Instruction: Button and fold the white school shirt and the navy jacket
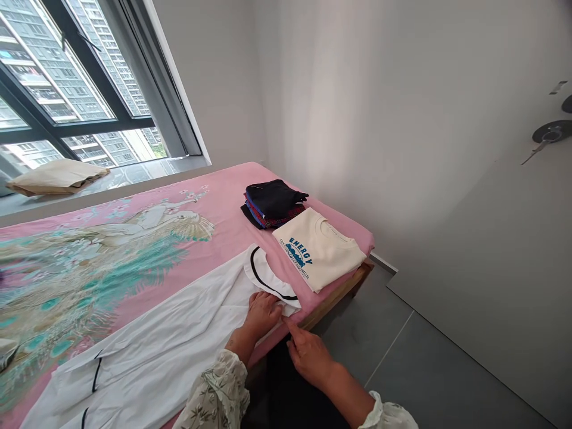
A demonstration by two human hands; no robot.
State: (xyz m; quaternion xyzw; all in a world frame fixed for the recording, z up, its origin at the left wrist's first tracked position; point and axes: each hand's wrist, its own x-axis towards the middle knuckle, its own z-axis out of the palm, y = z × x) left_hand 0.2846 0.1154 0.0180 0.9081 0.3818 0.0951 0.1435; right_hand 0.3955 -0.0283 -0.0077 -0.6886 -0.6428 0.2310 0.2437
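A long white garment (192, 325) with a black-trimmed collar (268, 280) lies stretched across the near side of the bed. My left hand (263, 314) rests palm down beside the collar, its bent fingers closed on the cloth; the thumb is hidden. Close to those fingers, my right hand (310, 354) has its index finger stretched to the garment's edge, with the thumb apart from it. More black trim shows at the garment's lower left. Just beyond the collar is a folded cream T-shirt (330, 250) printed "ENERGY".
A pile of folded dark clothes (274, 202) sits behind the T-shirt. The bed's pink sheet (232, 179) bears a peacock pattern, and its wooden frame (337, 298) shows at the near edge. A brown paper bag (58, 176) lies on the windowsill. At right is a door with a key in its lock (552, 134).
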